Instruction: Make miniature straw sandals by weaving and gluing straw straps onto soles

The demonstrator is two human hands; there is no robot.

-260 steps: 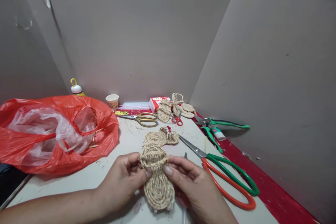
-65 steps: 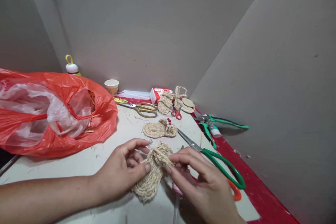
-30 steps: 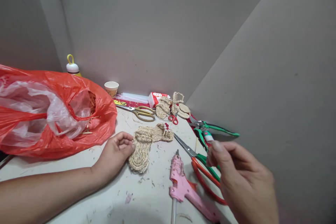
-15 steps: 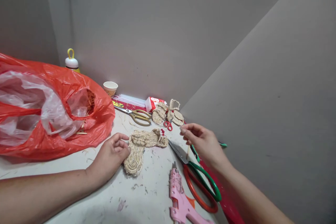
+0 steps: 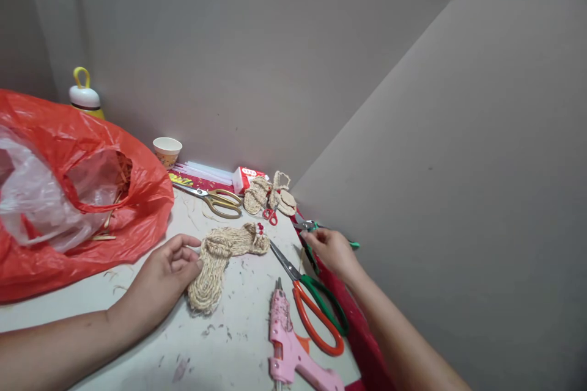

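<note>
Rested left hand (image 5: 160,281) open beside a strapped but beadless slipper (image 5: 206,284), unlike the beaded slipper (image 5: 238,242); held right hand (image 5: 332,250) near pliers (image 5: 303,225); couldn't tell its grip.

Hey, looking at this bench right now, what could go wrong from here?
The right hand is close to the metal blades of the green-handled pruners, so a finger might get nicked. Its forearm passes beside the big scissors and could knock them. The pink glue gun lies with its nozzle out on the table; if it's hot, which I can't tell, a brush could burn.
</note>
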